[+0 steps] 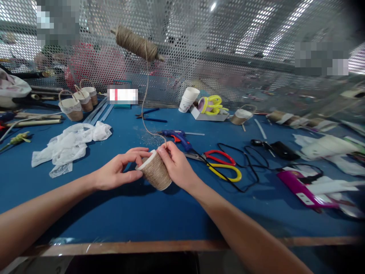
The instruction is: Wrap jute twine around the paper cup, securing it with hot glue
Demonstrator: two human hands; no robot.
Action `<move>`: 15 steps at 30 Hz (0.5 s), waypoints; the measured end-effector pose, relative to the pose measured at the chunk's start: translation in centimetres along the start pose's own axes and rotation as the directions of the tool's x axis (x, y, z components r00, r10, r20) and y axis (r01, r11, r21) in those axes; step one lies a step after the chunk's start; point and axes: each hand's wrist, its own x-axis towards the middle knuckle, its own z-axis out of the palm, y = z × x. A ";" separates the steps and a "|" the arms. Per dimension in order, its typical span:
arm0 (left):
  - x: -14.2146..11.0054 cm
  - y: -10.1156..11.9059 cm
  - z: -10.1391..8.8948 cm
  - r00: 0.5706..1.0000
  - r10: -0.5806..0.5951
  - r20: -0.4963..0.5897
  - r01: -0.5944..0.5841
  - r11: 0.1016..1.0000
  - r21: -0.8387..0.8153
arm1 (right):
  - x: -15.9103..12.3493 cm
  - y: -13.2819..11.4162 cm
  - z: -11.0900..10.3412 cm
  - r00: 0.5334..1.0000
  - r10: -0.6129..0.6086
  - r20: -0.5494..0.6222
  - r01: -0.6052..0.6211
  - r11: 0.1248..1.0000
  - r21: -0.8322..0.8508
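A paper cup wrapped in brown twine (157, 172) is held tilted above the blue table, its white rim toward the upper left. My left hand (121, 169) grips the rim side, with fingers over the opening and the thumb against the edge. On the other side, my right hand (176, 163) is closed on the cup, pinching the twine near the rim. From there the loose twine (146, 91) runs up to a twine spool (135, 43) on a stick by the mesh panel. A blue glue gun (179, 139) lies just behind my right hand.
Scissors with red and yellow handles (225, 172) and a black cable lie to the right. White lace (68, 146) is at left, near small handled baskets (72, 109). Pliers (152, 116), stacked paper cups (188, 99) and a purple device (303, 190) also sit on the table.
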 end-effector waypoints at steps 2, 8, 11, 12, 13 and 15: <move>0.0 -0.1 0.1 1.000 -0.009 -0.024 0.010 0.999 0.049 | -0.3 -0.1 0.1 0.998 -0.062 -0.016 0.060 0.994 -0.092; 0.1 -0.1 1.1 0.993 -0.040 -0.110 0.051 0.993 0.106 | -1.2 -0.3 0.7 0.948 -0.318 -0.032 0.270 0.851 -0.450; 0.2 -0.1 1.6 0.987 -0.055 -0.154 0.072 0.992 0.105 | -1.4 -0.3 1.1 0.922 -0.388 0.017 0.335 0.772 -0.541; 0.2 0.0 1.7 0.984 -0.064 -0.164 0.082 0.991 0.104 | -1.4 -0.3 1.2 0.913 -0.406 0.033 0.354 0.750 -0.559; 0.2 0.0 1.9 0.982 -0.074 -0.173 0.092 0.990 0.103 | -1.4 -0.2 1.3 0.903 -0.427 0.044 0.373 0.729 -0.574; 0.1 0.0 2.1 0.979 -0.091 -0.184 0.111 0.989 0.100 | -1.4 0.0 1.5 0.880 -0.472 0.053 0.407 0.692 -0.596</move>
